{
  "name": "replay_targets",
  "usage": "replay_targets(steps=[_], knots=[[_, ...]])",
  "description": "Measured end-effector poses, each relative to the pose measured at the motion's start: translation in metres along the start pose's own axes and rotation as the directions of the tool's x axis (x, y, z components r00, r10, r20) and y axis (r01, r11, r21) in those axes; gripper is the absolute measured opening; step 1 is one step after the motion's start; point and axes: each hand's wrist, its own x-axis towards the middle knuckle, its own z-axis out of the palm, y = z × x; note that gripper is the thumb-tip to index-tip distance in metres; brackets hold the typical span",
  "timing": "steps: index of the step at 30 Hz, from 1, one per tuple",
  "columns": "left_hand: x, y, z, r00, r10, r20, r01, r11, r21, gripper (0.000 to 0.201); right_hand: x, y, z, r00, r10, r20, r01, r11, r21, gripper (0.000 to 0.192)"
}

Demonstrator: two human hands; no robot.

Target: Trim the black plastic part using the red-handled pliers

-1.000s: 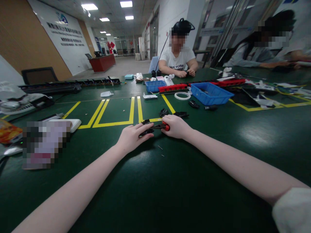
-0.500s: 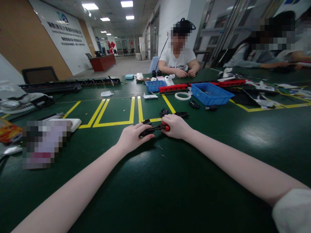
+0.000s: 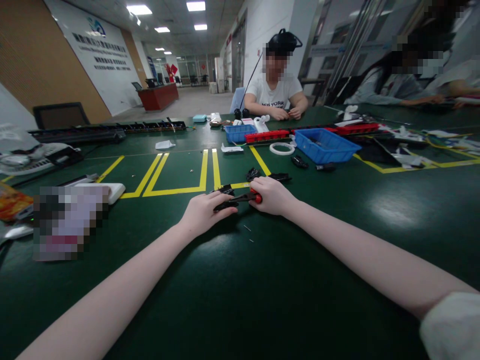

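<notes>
My right hand (image 3: 273, 195) is closed around the red handles of a pair of pliers (image 3: 243, 197), whose dark jaws point left. Between the thumb and fingers of my left hand (image 3: 202, 212) is a black plastic part (image 3: 226, 190), partly covered by the fingers. The plier jaws meet this part at my left fingertips; exactly what they grip is too small to tell. Two thin metal pins (image 3: 247, 228) lie on the green table (image 3: 285, 280) just below my hands. Beyond my right hand rest more black pieces (image 3: 253, 174).
Ahead on the right stand a blue bin (image 3: 326, 150) and a smaller blue bin (image 3: 240, 134), with a white ring (image 3: 282, 148) between them. A long red strip (image 3: 268, 136) runs behind. A white device (image 3: 114, 192) lies left. Across the table sits a person (image 3: 277, 90).
My hands stay almost in place; the black part and the pliers have shifted very slightly at my left fingertips. At the far right, a person has moved a little.
</notes>
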Motion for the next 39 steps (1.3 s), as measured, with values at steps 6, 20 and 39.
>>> replay_targets(steps=[6,20,39], knots=[[0.0006,0.002,-0.0009,0.999,-0.04,-0.002,0.04,0.999,-0.015,0.033,0.0008,-0.0012,-0.0018,1.0,0.012,-0.004,-0.012,1.0,-0.001,0.012],[-0.0006,0.0028,-0.0014,0.999,0.007,-0.042,-0.006,0.999,0.039,0.039,0.0002,-0.0014,-0.0011,0.999,0.03,-0.038,-0.031,0.999,-0.028,0.012],[-0.0025,0.0011,-0.0004,0.992,-0.062,-0.108,0.061,0.998,-0.016,0.059,-0.0011,0.0036,0.0025,0.98,0.069,-0.188,-0.08,0.995,-0.052,0.018]])
